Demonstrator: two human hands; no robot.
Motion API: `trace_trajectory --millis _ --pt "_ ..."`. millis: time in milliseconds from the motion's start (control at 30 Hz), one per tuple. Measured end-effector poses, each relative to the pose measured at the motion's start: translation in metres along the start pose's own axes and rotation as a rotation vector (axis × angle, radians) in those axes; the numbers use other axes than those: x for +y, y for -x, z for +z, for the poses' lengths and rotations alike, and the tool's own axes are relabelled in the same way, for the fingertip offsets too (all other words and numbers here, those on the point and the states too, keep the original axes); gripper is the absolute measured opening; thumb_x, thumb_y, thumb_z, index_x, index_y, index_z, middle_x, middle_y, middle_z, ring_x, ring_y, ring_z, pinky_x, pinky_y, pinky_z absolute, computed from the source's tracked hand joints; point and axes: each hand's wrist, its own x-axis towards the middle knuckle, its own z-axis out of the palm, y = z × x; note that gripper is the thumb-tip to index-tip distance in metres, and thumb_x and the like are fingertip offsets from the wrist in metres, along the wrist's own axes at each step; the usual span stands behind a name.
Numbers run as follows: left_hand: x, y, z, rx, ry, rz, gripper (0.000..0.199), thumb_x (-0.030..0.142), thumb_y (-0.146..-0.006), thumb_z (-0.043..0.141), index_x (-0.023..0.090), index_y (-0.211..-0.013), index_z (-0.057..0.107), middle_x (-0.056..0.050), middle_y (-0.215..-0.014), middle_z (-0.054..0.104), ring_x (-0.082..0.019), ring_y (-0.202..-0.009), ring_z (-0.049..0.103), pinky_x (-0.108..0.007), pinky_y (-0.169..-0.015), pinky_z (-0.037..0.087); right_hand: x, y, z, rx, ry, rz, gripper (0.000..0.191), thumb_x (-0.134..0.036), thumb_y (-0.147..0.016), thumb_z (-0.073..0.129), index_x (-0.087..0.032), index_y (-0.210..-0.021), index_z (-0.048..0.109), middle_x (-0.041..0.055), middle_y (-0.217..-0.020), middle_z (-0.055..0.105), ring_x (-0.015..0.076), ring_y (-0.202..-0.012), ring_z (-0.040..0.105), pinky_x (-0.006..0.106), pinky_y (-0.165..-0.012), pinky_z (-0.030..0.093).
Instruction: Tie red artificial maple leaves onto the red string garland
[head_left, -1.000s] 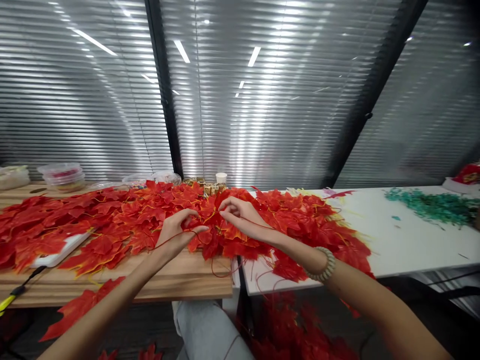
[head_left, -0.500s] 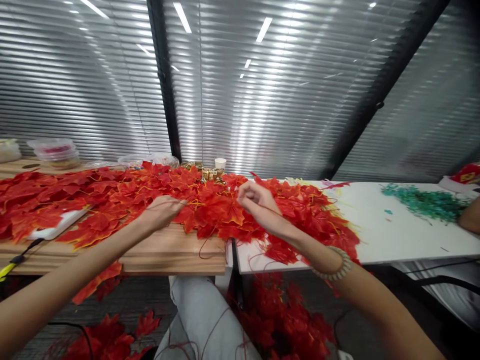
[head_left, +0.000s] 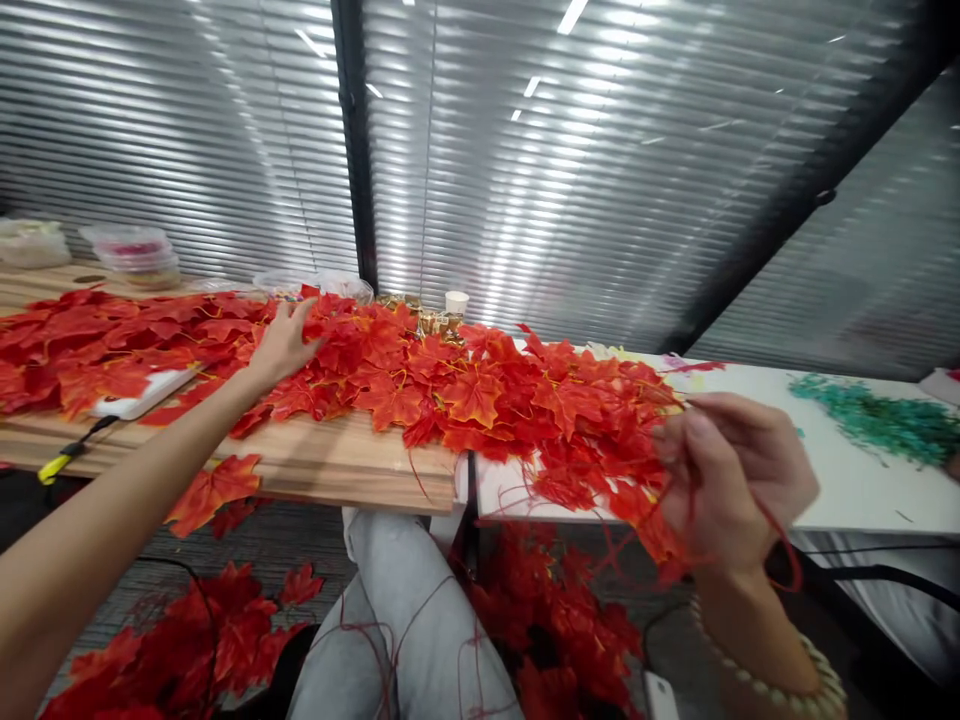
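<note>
Left arm stretched far forward, left hand [head_left: 283, 343] flat with fingers spread; right hand [head_left: 731, 480] raised near, blurred, fingers curled closed, wrist bent upward.

A light wooden tabletop [head_left: 352, 465] abuts a white tabletop [head_left: 847, 500] before grey slatted window blinds [head_left: 600, 180] split by a black vertical frame post [head_left: 356, 140]. At the far edge stand a small white paper cup [head_left: 456, 301], stacked clear plastic containers with reddish contents [head_left: 137, 255] and a clear plastic bag [head_left: 330, 287]. A flat white device [head_left: 139, 398] lies on the wood near a yellow-tipped black cable [head_left: 67, 457]. A heap of teal-green plastic sprigs [head_left: 881, 420] lies on the white surface.
</note>
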Motion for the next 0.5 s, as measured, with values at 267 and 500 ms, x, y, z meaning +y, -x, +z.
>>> trace_trajectory --millis 267,500 --pt "0.063 0.077 -0.008 0.043 0.352 0.242 0.05 0.035 -0.085 0.046 0.012 -0.128 0.037 -0.014 -0.132 0.035 -0.025 -0.119 0.039 -0.037 -0.096 0.036 0.001 0.022 -0.081 0.165 -0.207 0.525 0.017 -0.016 -0.062 0.068 -0.018 -0.078 0.063 -0.0045 -0.047 0.04 0.0059 -0.045 0.036 0.016 -0.043 0.034" --pt "0.102 0.224 -0.003 -0.681 0.55 0.359 0.039 0.033 -0.084 0.046 0.027 -0.123 0.049 -0.007 -0.104 0.064 -0.022 -0.094 0.059 -0.033 -0.084 0.045 0.008 0.073 -0.106 -0.026 -0.179 1.176 0.029 -0.033 -0.062 0.073 -0.02 -0.083 0.058 -0.0087 -0.05 0.032 0.0001 -0.037 0.018 0.014 -0.037 0.024"
